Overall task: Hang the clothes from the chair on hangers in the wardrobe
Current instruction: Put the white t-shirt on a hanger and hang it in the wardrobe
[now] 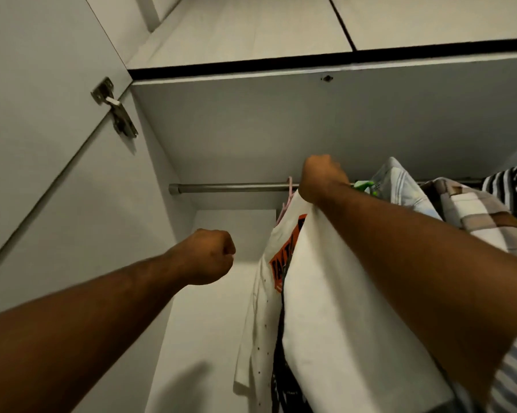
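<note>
Only lettering: black caps on orange patch, white tee, hanging twd left end of rail; partly folded under, can't be read.

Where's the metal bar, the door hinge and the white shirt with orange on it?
Metal bar (230,187): head view, on its bare middle stretch.
Door hinge (120,116): head view, on its metal arm.
White shirt (287,248): head view, on its orange print.

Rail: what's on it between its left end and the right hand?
In the head view the rail is bare there, except a pink hanger hook close by the right hand.
</note>
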`<state>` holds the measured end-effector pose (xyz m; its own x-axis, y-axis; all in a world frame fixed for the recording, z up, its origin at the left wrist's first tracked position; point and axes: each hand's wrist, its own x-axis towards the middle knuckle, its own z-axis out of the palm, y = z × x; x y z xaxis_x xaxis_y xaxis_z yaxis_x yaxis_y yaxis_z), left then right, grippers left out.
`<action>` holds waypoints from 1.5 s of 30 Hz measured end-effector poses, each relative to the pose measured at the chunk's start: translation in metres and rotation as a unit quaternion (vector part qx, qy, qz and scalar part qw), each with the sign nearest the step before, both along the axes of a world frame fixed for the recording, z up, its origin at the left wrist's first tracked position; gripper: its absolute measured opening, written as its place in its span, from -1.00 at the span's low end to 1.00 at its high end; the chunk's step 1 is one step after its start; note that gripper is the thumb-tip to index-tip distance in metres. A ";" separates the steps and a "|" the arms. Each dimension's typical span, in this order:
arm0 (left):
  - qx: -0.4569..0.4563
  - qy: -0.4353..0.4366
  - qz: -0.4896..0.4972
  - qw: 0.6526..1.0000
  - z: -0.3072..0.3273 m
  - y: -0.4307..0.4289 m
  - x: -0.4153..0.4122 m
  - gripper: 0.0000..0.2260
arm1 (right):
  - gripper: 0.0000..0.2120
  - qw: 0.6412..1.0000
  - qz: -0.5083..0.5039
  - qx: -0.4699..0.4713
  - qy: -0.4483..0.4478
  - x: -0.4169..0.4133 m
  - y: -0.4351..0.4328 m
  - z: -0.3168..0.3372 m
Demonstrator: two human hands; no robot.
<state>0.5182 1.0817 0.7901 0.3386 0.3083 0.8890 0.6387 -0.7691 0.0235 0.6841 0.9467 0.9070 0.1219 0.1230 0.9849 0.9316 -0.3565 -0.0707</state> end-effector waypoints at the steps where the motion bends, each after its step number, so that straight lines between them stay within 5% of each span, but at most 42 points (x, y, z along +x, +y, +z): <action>1: 0.001 0.001 -0.005 1.000 0.001 0.005 0.003 -0.73 | -0.71 1.000 -0.003 -0.011 -0.004 -0.003 0.000 0.002; 12: -0.001 0.011 -0.072 0.997 0.010 0.022 0.026 -0.73 | -0.68 0.992 -0.071 -0.079 -0.063 -0.047 0.004 -0.007; 25: -0.004 0.022 -0.107 0.994 -0.002 0.008 0.015 -0.76 | -0.73 0.999 -0.025 0.004 0.045 -0.044 0.012 -0.028; 31: -0.018 0.014 -0.101 0.995 -0.009 0.017 -0.005 -0.77 | -0.76 0.997 -0.021 -0.034 0.071 -0.057 0.013 -0.028; 38: -0.032 0.006 -0.108 0.994 -0.013 0.007 -0.013 -0.78 | -0.57 0.989 -0.007 -0.093 0.114 -0.073 -0.014 -0.050; 45: -0.014 0.017 -0.103 0.994 -0.022 -0.037 -0.028 -0.75 | -0.66 0.989 -0.069 -0.108 0.077 -0.078 -0.077 -0.066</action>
